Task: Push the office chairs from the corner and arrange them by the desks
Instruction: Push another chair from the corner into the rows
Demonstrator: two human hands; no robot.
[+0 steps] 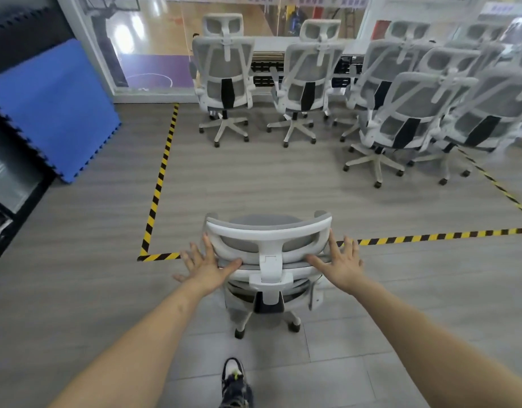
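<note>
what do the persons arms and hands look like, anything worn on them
Both forearms are bare with no sleeves in view. The left hand and right hand wear no gloves, and no rings, watch or bracelet can be seen. Fingers are uncovered, nails short.

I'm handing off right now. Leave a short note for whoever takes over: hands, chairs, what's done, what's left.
Left hand and right hand: open, fingers spread, flat against the headrest of the near chair.
Near chair sits on the hazard tape line, its back to you.
Done: two chairs stand by the desk at the glass wall.
Left: roll this one in, then move the cluster of chairs on the right.
</note>
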